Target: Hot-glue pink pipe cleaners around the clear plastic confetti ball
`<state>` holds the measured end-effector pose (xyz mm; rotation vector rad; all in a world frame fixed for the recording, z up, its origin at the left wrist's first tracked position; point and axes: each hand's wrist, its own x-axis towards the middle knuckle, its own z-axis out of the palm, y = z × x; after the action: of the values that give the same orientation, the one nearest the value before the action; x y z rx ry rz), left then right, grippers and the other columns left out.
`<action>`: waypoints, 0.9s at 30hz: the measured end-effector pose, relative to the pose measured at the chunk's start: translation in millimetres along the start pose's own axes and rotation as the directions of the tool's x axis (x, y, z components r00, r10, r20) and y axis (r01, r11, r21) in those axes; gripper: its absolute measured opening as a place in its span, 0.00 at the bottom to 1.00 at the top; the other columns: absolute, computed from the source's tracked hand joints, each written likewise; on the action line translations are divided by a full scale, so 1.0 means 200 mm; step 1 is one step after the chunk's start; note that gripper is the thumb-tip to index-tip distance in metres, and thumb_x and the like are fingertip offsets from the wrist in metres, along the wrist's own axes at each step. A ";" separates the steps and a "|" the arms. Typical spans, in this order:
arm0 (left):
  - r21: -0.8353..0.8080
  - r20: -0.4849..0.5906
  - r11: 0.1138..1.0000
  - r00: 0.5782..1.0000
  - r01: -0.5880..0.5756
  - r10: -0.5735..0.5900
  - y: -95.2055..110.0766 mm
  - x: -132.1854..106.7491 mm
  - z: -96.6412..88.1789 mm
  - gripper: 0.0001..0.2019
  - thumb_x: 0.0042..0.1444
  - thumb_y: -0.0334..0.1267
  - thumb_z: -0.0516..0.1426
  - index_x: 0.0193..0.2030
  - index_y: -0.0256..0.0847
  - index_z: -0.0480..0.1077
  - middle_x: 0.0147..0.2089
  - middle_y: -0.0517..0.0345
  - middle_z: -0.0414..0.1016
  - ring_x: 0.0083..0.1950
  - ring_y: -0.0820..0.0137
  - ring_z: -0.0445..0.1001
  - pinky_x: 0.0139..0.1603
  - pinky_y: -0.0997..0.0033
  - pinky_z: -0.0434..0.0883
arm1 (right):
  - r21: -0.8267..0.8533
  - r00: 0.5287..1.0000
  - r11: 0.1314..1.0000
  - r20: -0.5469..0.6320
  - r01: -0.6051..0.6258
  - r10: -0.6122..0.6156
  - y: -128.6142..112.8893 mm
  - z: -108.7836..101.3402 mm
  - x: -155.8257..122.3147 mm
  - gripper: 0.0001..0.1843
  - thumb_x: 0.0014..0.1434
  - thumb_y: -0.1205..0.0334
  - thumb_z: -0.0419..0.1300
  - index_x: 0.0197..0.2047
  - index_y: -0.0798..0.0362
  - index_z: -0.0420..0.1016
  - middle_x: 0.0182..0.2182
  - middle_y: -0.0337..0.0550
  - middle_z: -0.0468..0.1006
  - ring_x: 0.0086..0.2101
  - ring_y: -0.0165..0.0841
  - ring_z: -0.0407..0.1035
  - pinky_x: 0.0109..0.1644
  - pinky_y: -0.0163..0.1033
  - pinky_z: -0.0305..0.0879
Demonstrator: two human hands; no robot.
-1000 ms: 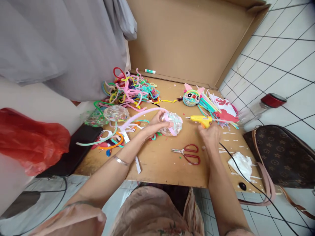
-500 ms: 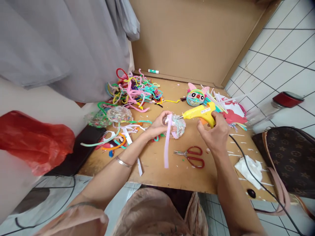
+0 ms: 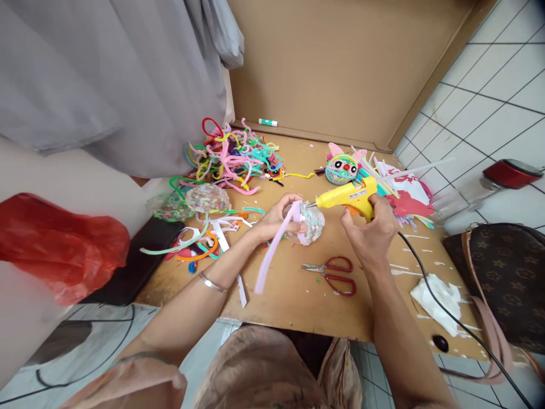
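Note:
My left hand (image 3: 277, 216) is closed around a small clear ball (image 3: 312, 222) full of coloured bits, held just above the wooden table (image 3: 289, 295). A pale pink pipe cleaner (image 3: 272, 250) is wrapped on the ball and hangs down towards me. My right hand (image 3: 372, 230) grips a yellow glue gun (image 3: 347, 196), whose nozzle points left and touches the ball's top. Its black cord (image 3: 447, 309) trails off to the right.
Red-handled scissors (image 3: 332, 272) lie in front of the ball. A heap of coloured pipe cleaners (image 3: 236, 156) sits at the back left, a finished round face figure (image 3: 340, 168) at the back right. A white tissue (image 3: 438, 295), a brown bag (image 3: 506, 278) and a red-lidded jar (image 3: 489, 182) are right.
My right hand lifted the glue gun off the table and brought its nozzle to the ball. The pink pipe cleaner swung from pointing left to hanging down towards me.

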<state>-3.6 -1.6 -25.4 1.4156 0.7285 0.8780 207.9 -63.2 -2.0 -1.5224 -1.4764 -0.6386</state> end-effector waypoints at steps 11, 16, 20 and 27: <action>-0.011 0.033 1.000 0.999 0.005 -0.005 0.00 0.00 0.01 0.33 0.32 0.38 0.69 0.48 0.41 0.63 0.39 0.62 0.66 0.38 0.73 0.66 0.37 0.73 0.66 | -0.018 1.000 1.000 0.028 0.014 -0.014 0.00 0.01 -0.02 0.19 0.51 0.55 0.58 0.46 0.52 0.66 0.37 0.47 0.75 0.38 0.42 0.71 0.41 0.45 0.66; 0.023 0.064 0.999 0.997 0.030 -0.031 0.01 -0.01 0.01 0.34 0.34 0.39 0.69 0.50 0.42 0.62 0.39 0.61 0.68 0.39 0.70 0.69 0.37 0.72 0.67 | -0.052 0.999 0.998 0.030 0.041 -0.040 0.01 0.00 -0.02 0.17 0.52 0.56 0.58 0.45 0.51 0.66 0.36 0.46 0.75 0.37 0.41 0.71 0.40 0.45 0.66; -0.003 0.057 1.000 0.998 0.015 -0.015 0.00 -0.01 0.00 0.34 0.34 0.38 0.69 0.50 0.42 0.62 0.39 0.61 0.67 0.38 0.73 0.67 0.37 0.73 0.67 | -0.028 0.998 0.998 0.039 0.053 -0.052 0.01 0.00 -0.03 0.17 0.53 0.57 0.58 0.46 0.52 0.66 0.37 0.47 0.74 0.38 0.41 0.71 0.41 0.45 0.66; 0.012 0.064 0.999 0.997 0.045 -0.046 0.03 -0.02 0.02 0.34 0.33 0.39 0.68 0.49 0.41 0.62 0.40 0.61 0.68 0.38 0.72 0.67 0.36 0.73 0.66 | -0.028 0.997 0.997 0.017 0.077 -0.077 0.00 -0.01 -0.02 0.15 0.53 0.59 0.58 0.44 0.52 0.67 0.36 0.46 0.75 0.37 0.40 0.71 0.40 0.43 0.67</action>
<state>-3.2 -6.4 -20.0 1.4249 0.7144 0.7906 206.8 -66.5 -4.9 -1.5013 -1.5501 -0.6970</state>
